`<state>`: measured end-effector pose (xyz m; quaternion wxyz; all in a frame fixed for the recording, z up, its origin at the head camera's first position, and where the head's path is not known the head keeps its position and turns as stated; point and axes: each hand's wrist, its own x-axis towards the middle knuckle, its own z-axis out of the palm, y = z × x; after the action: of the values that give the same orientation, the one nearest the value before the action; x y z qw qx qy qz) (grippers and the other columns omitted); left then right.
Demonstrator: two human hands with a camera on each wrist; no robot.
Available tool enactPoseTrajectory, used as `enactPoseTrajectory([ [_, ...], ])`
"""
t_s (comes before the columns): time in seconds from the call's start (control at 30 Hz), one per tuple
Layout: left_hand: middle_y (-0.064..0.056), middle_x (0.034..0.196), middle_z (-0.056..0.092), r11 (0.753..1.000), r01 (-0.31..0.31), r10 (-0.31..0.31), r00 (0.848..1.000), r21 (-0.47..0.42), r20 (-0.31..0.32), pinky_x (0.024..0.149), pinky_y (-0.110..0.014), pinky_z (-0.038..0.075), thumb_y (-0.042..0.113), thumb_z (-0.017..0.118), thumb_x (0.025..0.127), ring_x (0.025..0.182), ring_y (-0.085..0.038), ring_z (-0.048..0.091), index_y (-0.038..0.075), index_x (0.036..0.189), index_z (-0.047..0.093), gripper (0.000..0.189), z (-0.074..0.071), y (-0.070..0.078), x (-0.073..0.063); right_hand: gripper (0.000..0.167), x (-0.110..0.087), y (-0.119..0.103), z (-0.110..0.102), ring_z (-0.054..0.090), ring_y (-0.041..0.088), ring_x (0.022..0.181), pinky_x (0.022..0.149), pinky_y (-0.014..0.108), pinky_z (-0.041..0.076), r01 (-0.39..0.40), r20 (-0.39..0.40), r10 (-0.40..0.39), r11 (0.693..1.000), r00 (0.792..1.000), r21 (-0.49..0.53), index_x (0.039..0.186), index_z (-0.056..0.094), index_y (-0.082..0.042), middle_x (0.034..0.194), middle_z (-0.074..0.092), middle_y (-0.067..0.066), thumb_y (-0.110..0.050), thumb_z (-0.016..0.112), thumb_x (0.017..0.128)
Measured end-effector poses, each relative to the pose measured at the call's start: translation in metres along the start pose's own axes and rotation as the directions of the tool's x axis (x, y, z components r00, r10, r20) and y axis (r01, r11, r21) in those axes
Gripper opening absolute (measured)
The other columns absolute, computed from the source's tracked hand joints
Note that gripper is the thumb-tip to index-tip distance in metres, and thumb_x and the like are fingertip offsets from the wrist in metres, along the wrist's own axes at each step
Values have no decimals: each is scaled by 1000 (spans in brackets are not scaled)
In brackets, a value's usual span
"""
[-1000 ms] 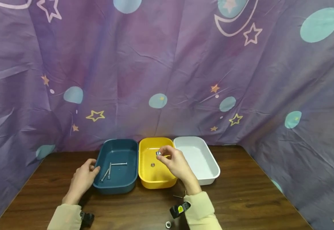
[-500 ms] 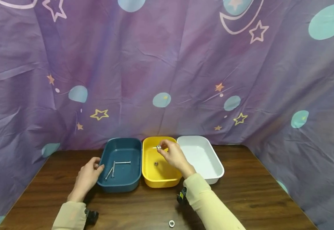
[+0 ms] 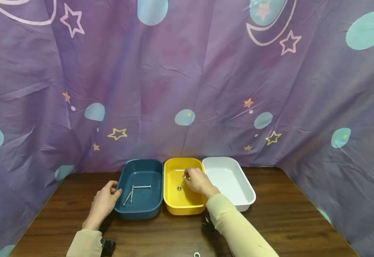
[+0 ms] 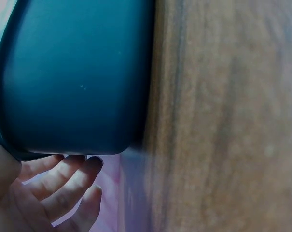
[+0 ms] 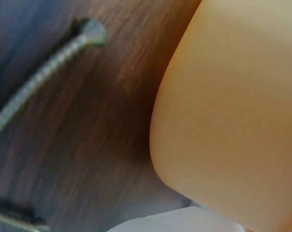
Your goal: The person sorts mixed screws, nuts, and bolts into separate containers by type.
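Note:
My left hand (image 3: 104, 201) holds the near left rim of the blue tray (image 3: 145, 175). In the left wrist view its fingers (image 4: 71, 181) bend against the tray's outer wall; the thumb is hidden there. Three long screws (image 3: 141, 186) lie in this tray. Over the yellow tray (image 3: 175, 203), my right hand (image 3: 199, 182) pinches a small metal nut (image 3: 184, 176) between thumb and fingers. Another nut (image 3: 179, 188) rests on the yellow tray's floor. The right wrist view does not show the right hand.
A white tray (image 3: 230, 182) stands right of the yellow one. A nut (image 3: 197, 254) lies on the wooden table (image 3: 161, 237) at the front. Two screws, one nearer (image 5: 44, 72), lie by the yellow tray's wall in the right wrist view. A purple curtain (image 3: 161, 89) hangs behind.
My right hand has lowered into the yellow tray with the nut, its forearm now reaching further in. The left hand keeps its place on the blue tray. The head view has shifted slightly.

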<state>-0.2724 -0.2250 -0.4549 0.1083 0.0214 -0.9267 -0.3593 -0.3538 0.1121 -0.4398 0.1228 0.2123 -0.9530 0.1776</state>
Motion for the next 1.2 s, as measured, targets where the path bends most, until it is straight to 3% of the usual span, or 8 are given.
enactPoseTrajectory([
  [0.37,-18,106,67,1000,5,-5,1000,2,-2,72,-56,45,21,61,94,96,-40,62,4,128,54,38,1,3,0,22,1,-2,-10,66,28,92,84,41,51,15,107,-15,1000,994,-4,107,68,2,97,69,14,-11,68,89],
  [0.6,-16,103,67,1000,10,-10,1000,-2,-11,73,-55,45,20,62,94,94,-39,63,3,127,55,37,2,2,-1,14,-3,-9,-20,66,27,88,79,40,52,174,155,-160,981,975,-83,99,70,-3,94,70,11,-7,70,86],
  [0.73,-15,101,67,1000,11,-11,1000,-3,-16,71,-54,45,20,62,94,92,-38,63,4,126,55,37,3,1,0,13,-12,-12,-24,66,25,86,78,38,52,320,145,-302,939,942,-124,97,70,-4,92,69,9,-8,72,85],
  [0.9,-14,101,67,1000,10,-10,1000,-6,-12,70,-53,45,20,62,94,90,-37,63,4,125,56,36,3,2,0,13,-27,-16,-31,64,21,81,75,34,52,468,115,-454,867,884,-169,96,70,-8,89,64,4,-10,73,84],
  [1.2,-15,101,66,1000,13,-13,1000,-6,-6,71,-54,45,20,62,94,90,-36,63,3,126,55,37,0,3,0,21,-54,-31,-46,63,19,86,76,35,51,604,123,-592,764,796,-228,105,69,-9,98,64,2,-15,72,85],
])
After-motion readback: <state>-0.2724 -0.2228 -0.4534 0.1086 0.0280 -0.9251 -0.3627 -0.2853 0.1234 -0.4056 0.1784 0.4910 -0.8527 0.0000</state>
